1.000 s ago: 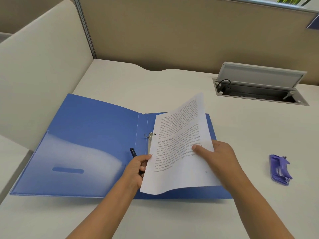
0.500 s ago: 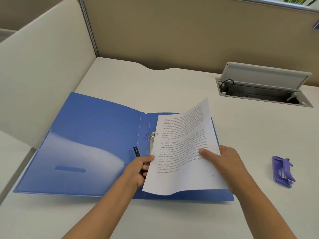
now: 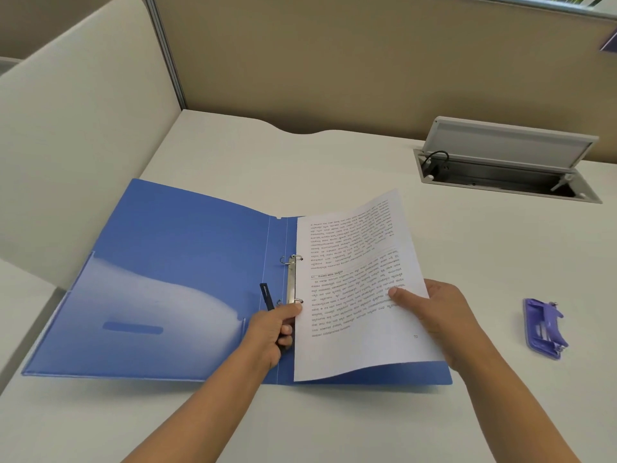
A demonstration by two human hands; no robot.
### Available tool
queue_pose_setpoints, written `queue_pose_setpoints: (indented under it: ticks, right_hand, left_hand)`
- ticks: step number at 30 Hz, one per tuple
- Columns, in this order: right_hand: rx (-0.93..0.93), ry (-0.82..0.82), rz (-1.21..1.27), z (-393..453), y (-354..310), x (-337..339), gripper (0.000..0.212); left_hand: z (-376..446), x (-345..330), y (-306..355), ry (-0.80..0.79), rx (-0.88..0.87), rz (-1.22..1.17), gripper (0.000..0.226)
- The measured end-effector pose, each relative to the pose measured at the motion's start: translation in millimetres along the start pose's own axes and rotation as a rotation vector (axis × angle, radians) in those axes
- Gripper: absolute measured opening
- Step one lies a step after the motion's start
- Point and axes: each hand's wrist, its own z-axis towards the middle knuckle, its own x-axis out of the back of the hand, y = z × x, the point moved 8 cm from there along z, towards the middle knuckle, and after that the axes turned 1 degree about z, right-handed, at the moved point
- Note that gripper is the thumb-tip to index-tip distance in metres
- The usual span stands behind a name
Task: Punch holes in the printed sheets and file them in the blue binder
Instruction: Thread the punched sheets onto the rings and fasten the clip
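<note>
The white printed sheet [image 3: 357, 289] hangs over the right half of the open blue plastic binder [image 3: 173, 272]. The left hand [image 3: 272, 332] pinches its spine-side edge, also gripping a black pen [image 3: 267, 297]; the right hand [image 3: 434, 315] grips its outer edge. The two metal rings [image 3: 292, 279] stand just beyond the left hand's thumb, in line with the sheet's long edge, so that hand likely guides the threading.

The printed sheet [image 3: 360, 289] hides most of the blue binder [image 3: 173, 262]'s right half; its text is too small to read. Both forearms are cut off at the bottom edge.
</note>
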Motion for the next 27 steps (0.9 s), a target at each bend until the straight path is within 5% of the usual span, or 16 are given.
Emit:
queue_pose_setpoints:
  ticks: [14,21,27]
  right_hand:
    - [-0.118,-0.035,-0.18,37.8,39.7,7.5,0.009]
    - [-0.172,-0.005,-0.424,50.1,72.1,8.3,0.009]
    - [-0.155,0.191,-0.771,37.9,54.4,19.6,0.063]
  left_hand:
    - [-17.5,11.2,36.2,0.233,-0.366,0.626,0.028]
    - [-22.8,22.0,58.4,0.293,-0.399,0.628,0.028]
    - [-32.7,17.5,82.3,0.224,-0.438,0.453,0.015]
